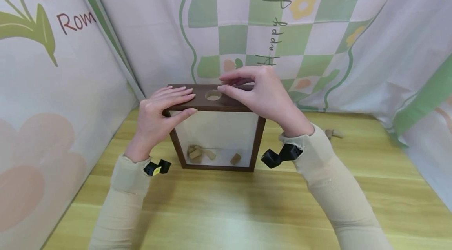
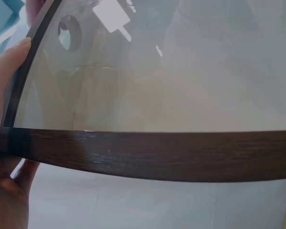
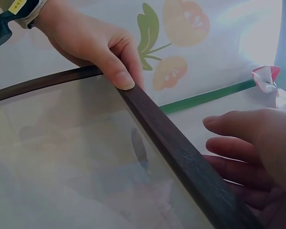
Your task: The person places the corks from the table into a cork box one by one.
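Observation:
A dark brown wooden frame box (image 1: pixel 219 168) with a clear front and a round hole (image 1: pixel 213 95) in its top stands upright on the table. My left hand (image 1: pixel 162 108) rests on its top left corner, fingers straight across the top and thumb along the front edge. Close to the hole's right side is my right hand (image 1: pixel 263 93). Its thumb and fingers are parted, and in the right wrist view the fingers (image 3: pixel 238 148) hold nothing. Inside the box, several small tan pieces (image 1: pixel 195 154) lie at the bottom left, with another tan piece (image 1: pixel 236 159) towards the right.
More tan pieces (image 1: pixel 332 134) lie on the wood-grain table (image 1: pixel 219 207), right of the box. A patterned curtain (image 1: pixel 233 38) hangs close behind the box, and a flowered curtain (image 1: pixel 70 97) borders the left side. Black wrist cameras (image 1: pixel 281 156) sit at both cuffs.

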Available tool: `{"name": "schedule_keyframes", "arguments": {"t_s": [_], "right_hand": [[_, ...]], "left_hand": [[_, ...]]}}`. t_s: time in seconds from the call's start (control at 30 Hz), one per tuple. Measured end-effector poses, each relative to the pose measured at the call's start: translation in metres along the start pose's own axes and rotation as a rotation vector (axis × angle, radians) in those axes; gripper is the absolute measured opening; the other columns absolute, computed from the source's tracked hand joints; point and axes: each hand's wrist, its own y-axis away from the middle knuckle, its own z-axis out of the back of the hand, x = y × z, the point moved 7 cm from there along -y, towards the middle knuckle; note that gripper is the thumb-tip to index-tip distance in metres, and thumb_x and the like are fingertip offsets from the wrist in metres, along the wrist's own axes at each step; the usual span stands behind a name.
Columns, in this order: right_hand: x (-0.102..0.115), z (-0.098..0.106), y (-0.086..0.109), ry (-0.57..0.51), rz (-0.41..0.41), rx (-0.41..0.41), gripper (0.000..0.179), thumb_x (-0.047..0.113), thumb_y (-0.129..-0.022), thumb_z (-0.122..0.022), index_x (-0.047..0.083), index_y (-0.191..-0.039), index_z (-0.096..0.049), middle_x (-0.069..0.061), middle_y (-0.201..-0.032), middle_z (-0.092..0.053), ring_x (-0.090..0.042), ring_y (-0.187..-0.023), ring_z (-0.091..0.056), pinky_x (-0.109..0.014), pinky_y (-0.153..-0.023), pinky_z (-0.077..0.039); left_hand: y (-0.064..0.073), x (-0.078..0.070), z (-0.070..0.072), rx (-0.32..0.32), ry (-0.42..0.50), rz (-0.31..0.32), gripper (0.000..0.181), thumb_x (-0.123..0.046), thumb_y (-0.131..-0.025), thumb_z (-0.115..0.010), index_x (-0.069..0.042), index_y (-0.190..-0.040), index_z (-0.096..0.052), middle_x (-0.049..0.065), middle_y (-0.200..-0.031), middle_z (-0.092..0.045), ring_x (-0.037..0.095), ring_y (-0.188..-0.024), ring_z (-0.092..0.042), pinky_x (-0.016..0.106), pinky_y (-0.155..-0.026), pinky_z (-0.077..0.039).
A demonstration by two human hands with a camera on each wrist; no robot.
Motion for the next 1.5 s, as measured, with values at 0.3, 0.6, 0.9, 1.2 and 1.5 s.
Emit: {"name": "schedule_keyframes", "arguments": {"t_s": [0.3, 0.6, 0.9, 1.2, 1.5], "right_hand": [[-0.003, 0.023, 0.019, 0.048, 0.017, -0.107, 0.019, 0.027, -0.091, -0.081, 0.018, -0.108, -0.081, 0.012, -0.103, -0.074, -0.002, -0.093, -0.067, -0.025, -0.085, -0.055], [-0.016, 0.055, 0.047, 0.064, -0.133, -0.209, 0.024, 0.032, -0.088, -0.083, 0.023, -0.11, -0.081, 0.008, -0.108, -0.076, -0.008, -0.102, -0.068, -0.024, -0.092, -0.05], [-0.047, 0.089, 0.074, 0.06, -0.219, -0.28, 0.03, 0.026, -0.089, -0.083, 0.015, -0.117, -0.079, 0.002, -0.111, -0.076, -0.01, -0.101, -0.069, -0.019, -0.091, -0.051], [-0.098, 0.105, 0.102, 0.141, -0.353, -0.277, 0.036, 0.034, -0.088, -0.083, 0.015, -0.119, -0.078, 0.005, -0.112, -0.075, -0.003, -0.098, -0.067, -0.012, -0.086, -0.049], [-0.161, 0.102, 0.129, 0.208, -0.515, -0.195, 0.051, 0.048, -0.089, -0.078, 0.011, -0.125, -0.074, -0.008, -0.12, -0.073, -0.001, -0.096, -0.066, -0.008, -0.078, -0.049]], "left_hand": [[0.0, 0.0, 0.0, -0.015, 0.017, -0.012, 0.039, -0.04, -0.09, -0.079, -0.009, -0.114, -0.08, 0.001, -0.12, -0.073, 0.022, -0.114, -0.068, 0.043, -0.11, -0.042], [0.0, -0.001, -0.001, -0.005, -0.006, -0.02, 0.038, -0.014, -0.079, -0.089, -0.007, -0.115, -0.079, 0.002, -0.12, -0.073, 0.023, -0.114, -0.068, 0.042, -0.11, -0.043], [-0.001, -0.002, -0.001, -0.009, -0.009, -0.025, 0.039, -0.013, -0.078, -0.09, -0.006, -0.115, -0.079, 0.004, -0.119, -0.073, 0.024, -0.114, -0.068, 0.043, -0.11, -0.043], [-0.001, -0.003, 0.0, -0.006, -0.006, -0.024, 0.039, -0.013, -0.078, -0.09, -0.006, -0.115, -0.079, 0.003, -0.12, -0.073, 0.024, -0.114, -0.068, 0.043, -0.11, -0.043], [-0.001, -0.002, -0.001, -0.008, -0.001, -0.02, 0.037, -0.015, -0.08, -0.089, -0.007, -0.115, -0.079, 0.003, -0.12, -0.073, 0.023, -0.114, -0.068, 0.043, -0.11, -0.043]]}}
